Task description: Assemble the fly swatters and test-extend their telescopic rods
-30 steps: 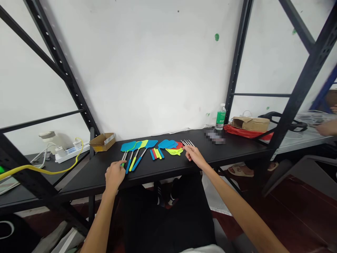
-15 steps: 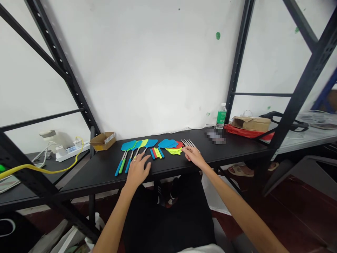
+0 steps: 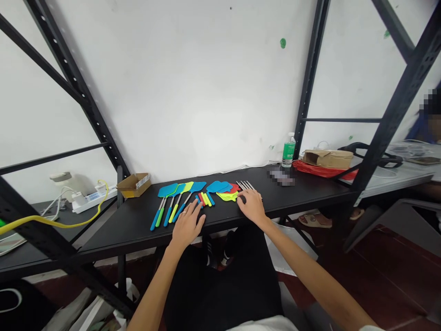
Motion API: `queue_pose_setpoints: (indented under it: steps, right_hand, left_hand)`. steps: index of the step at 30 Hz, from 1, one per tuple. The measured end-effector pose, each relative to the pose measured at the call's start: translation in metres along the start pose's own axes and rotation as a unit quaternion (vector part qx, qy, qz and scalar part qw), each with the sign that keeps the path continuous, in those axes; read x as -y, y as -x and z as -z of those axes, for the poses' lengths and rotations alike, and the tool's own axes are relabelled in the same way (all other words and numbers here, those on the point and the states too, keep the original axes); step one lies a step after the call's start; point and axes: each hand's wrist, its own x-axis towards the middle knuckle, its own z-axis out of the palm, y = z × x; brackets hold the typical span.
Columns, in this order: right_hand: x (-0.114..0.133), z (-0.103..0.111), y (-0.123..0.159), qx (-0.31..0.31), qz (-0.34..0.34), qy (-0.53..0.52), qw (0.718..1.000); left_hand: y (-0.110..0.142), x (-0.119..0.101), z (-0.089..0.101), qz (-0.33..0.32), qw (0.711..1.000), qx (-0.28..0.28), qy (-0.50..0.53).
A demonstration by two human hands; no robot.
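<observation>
My left hand (image 3: 189, 225) is open, its fingers spread at the near ends of the loose coloured handles (image 3: 206, 199), with nothing visible in its grasp. To its left lie several fly swatters (image 3: 167, 189) side by side, with blue, green and yellow heads, metal shafts and coloured grips. Loose swatter heads (image 3: 218, 187) in blue, red and yellow are piled between my hands. My right hand (image 3: 252, 207) covers the near ends of several thin metal rods (image 3: 245, 185). Its fingers are bent but apart from the thumb; whether they touch the rods is hidden.
Everything lies on a black table (image 3: 127, 225) inside a dark metal frame. A small cardboard box (image 3: 134, 185) stands at the left, a water bottle (image 3: 288, 151) at the back right. Beyond are a power strip (image 3: 94, 199), a red bag (image 3: 319, 170) and another person at the far right.
My left hand has shifted right, from the assembled swatters towards the loose handles. My right hand has moved slightly and now lies over the near ends of the rods.
</observation>
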Motion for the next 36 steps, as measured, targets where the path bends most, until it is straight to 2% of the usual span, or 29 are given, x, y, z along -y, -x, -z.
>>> queue_pose_setpoints:
  steps: [5, 10, 16, 27, 36]
  right_hand:
    - [0.004, 0.000, 0.003, 0.064, 0.016, 0.063, 0.996]
    - [0.006, 0.002, 0.005, 0.062, 0.021, 0.082, 0.994]
    - [0.007, 0.000, 0.006, 0.058, 0.017, 0.091, 0.994]
    - [0.009, 0.002, 0.005, 0.057, -0.030, 0.068, 0.996]
    - [0.005, 0.025, -0.012, 0.193, -0.138, 0.143, 0.961]
  left_hand:
    - [0.000, -0.002, 0.000, -0.004, 1.000, 0.005, 0.009]
    - [0.001, -0.002, 0.000, 0.000, 1.000, -0.029, 0.002]
    - [0.000, -0.004, 0.002, -0.011, 1.000, -0.014, -0.002]
    - [0.000, -0.005, 0.000, 0.029, 0.998, -0.060, -0.020]
    - [0.000, -0.008, 0.000, 0.084, 0.994, -0.064, -0.024]
